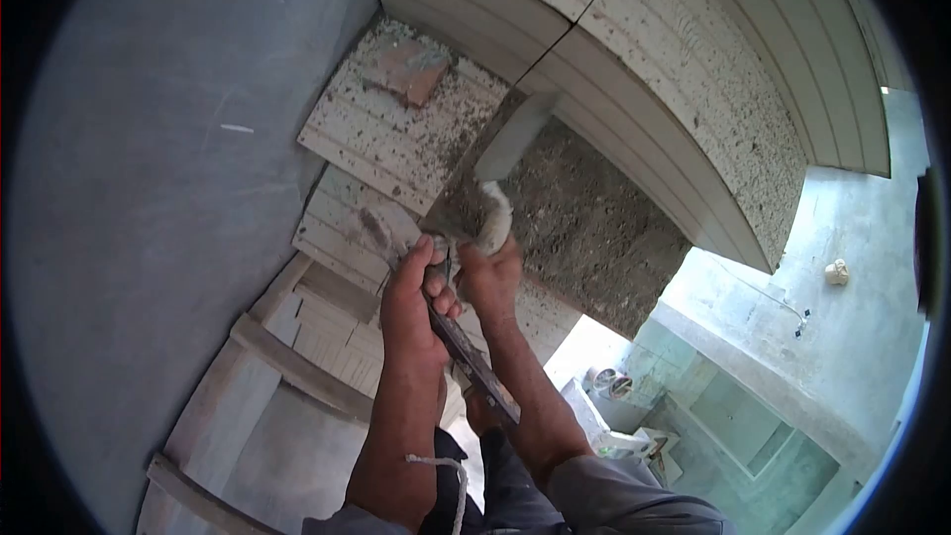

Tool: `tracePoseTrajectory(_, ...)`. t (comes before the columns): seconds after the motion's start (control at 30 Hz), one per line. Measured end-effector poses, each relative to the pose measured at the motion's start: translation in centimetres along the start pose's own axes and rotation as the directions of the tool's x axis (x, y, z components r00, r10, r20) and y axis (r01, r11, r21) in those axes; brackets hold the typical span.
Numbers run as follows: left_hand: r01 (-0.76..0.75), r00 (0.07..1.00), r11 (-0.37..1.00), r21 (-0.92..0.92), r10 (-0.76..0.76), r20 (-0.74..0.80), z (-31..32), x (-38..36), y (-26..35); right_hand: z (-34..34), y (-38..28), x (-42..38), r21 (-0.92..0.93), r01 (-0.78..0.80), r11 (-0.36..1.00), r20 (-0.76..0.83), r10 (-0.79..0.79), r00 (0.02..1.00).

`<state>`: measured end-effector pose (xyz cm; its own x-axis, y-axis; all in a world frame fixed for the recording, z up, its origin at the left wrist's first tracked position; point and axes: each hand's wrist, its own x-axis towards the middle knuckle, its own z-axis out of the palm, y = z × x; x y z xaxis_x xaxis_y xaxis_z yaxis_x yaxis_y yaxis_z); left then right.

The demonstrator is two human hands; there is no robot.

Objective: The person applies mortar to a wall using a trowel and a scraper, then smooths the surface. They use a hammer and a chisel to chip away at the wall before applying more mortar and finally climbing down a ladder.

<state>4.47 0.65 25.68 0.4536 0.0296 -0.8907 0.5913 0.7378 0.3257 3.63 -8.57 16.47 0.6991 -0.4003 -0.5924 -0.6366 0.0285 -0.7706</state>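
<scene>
My left hand (421, 287) is closed around a long dark bar (471, 367) that slants down toward my right forearm. A pale, dirt-smeared flat piece (388, 228) sticks out beyond its fingers; whether it joins the bar is unclear. Right beside it, my right hand (490, 277) grips a white curved handle (495, 218). From that handle a flat grey blade (517, 139) reaches up over the dark, rough mortar bed (584, 208). On the speckled, striped tile (342, 119) up and to the left lies a broken reddish-brown piece (408, 71).
A smooth grey wall (178, 168) fills the left. Striped stair tiles (693, 89) rise at the upper right. Wooden bars (297, 367) cross the lower left. Tins (609, 383) and a pale lump (837, 271) lie on the lower floor at right.
</scene>
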Motion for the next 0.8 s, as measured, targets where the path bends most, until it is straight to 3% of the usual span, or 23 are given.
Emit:
tracePoseTrajectory(0.03, 0.003, 1.0, 1.0, 0.01, -0.003, 0.023, 0.1, 0.1, 0.2, 0.2, -0.2, 0.0, 0.146, 0.065, 0.987, -0.056, -0.057, 0.997)
tracePoseTrajectory(0.07, -0.009, 0.999, 1.0, 0.007, 0.008, 0.031, 0.4, 0.4, 0.4, 0.8, 1.6, 1.0, 0.125, 0.198, 0.972, -0.143, -0.18, 0.973)
tracePoseTrajectory(0.1, -0.009, 1.0, 1.0, 0.005, 0.008, 0.02, 0.3, 0.2, 0.3, 0.9, 1.9, 1.4, 0.125, 0.194, 0.973, -0.14, -0.176, 0.974)
tracePoseTrajectory(0.17, -0.009, 1.0, 1.0, 0.007, 0.009, 0.024, 0.3, 0.1, 0.1, 0.9, 2.0, 2.8, -0.283, 0.03, 0.959, 0.03, -0.023, 0.999)
tracePoseTrajectory(0.2, 0.0, 1.0, 1.0, -0.01, 0.0, 0.016, 0.3, 0.2, 0.0, 0.5, 2.0, 2.7, -0.28, 0.031, 0.959, 0.022, -0.026, 0.999)
tracePoseTrajectory(0.27, 0.008, 1.0, 0.999, -0.038, -0.008, 0.0, 0.3, 0.4, 0.1, -0.2, 2.3, 2.1, -0.064, 0.024, 0.998, 0.002, -0.024, 1.0)
tracePoseTrajectory(0.3, 0.02, 1.0, 1.0, -0.023, -0.02, -0.004, 0.2, -0.1, 0.0, -0.6, 2.4, 1.3, -0.071, 0.004, 0.997, 0.001, -0.004, 1.0)
tracePoseTrajectory(0.37, 0.004, 1.0, 1.0, -0.014, -0.003, 0.018, 0.6, 0.2, 0.6, -0.2, 1.3, 1.9, 0.082, 0.153, 0.985, -0.137, -0.141, 0.98)
tracePoseTrajectory(0.43, -0.011, 1.0, 1.0, 0.014, 0.011, 0.012, 0.4, -0.1, 0.4, -0.3, 2.5, 3.2, -0.025, 0.065, 0.998, -0.108, -0.068, 0.992)
tracePoseTrajectory(0.5, -0.007, 1.0, 1.0, 0.017, 0.006, 0.026, 0.6, -0.2, 0.3, -0.8, 3.1, 4.4, -0.128, -0.054, 0.99, 0.081, 0.065, 0.995)
tracePoseTrajectory(0.63, 0.019, 0.999, 0.999, 0.035, -0.02, 0.036, 0.9, -0.3, 0.3, -1.0, -0.6, 2.3, -0.037, 0.042, 0.998, -0.034, -0.043, 0.998)
tracePoseTrajectory(0.7, 0.021, 0.999, 0.999, 0.028, -0.022, 0.038, 0.6, -0.2, 0.1, -0.8, -0.3, 2.9, -0.062, -0.07, 0.996, 0.04, 0.072, 0.997)
tracePoseTrajectory(0.8, 0.016, 0.998, 1.0, 0.024, -0.017, 0.063, 0.8, 0.0, 0.2, -1.9, -2.0, 2.4, -0.1, -0.096, 0.99, 0.098, 0.105, 0.99)
